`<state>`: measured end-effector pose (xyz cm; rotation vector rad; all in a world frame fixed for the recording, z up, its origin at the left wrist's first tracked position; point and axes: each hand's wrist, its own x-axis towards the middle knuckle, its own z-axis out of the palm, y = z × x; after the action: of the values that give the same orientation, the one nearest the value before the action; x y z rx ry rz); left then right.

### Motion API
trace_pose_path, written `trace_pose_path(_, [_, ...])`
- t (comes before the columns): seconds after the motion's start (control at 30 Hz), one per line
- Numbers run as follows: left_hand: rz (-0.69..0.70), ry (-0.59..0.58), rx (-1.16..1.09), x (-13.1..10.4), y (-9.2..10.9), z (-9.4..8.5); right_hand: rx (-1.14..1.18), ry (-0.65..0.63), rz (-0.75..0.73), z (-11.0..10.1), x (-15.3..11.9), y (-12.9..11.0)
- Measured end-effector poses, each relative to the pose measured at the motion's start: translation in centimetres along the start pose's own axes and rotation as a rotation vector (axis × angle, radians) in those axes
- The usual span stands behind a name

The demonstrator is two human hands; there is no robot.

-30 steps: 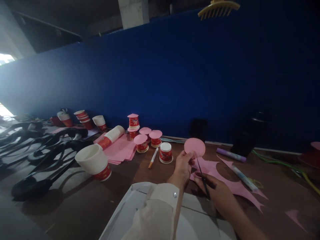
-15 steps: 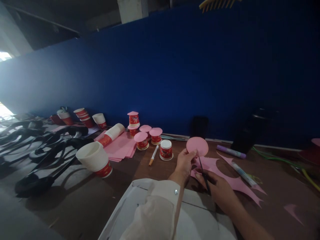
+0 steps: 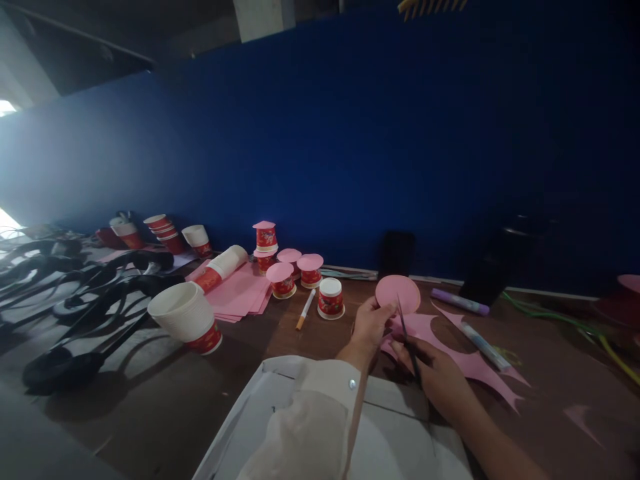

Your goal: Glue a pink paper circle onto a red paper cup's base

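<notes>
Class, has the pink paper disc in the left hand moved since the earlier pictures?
Yes: the pink disc has shifted slightly right, widening its gap from the upturned cup with the uncovered white top.

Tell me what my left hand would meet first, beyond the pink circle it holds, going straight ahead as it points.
Your left hand, holding the pink circle, would probably meet the dark upright object by the blue wall first; depth is unclear.

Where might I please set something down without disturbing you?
Bare tabletop lies between the nearest cup and the white board, and between the small pink scrap and green cable. It is crowded around the scissors, pink offcuts and pink-topped cups.
</notes>
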<state>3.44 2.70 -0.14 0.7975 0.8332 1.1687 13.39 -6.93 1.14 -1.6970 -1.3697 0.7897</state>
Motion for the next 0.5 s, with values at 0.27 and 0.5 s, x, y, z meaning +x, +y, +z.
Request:
trace_pose_path(0.27, [0.015,-0.005,-0.019,0.08,-0.24,0.03,0.076,-0.107,0.053,-0.79,0.56,0.24])
trace_pose_path(0.5, [0.029,-0.008,-0.034,0.41,-0.56,0.08,0.066,-0.1,0.043,-0.66,0.64,0.61])
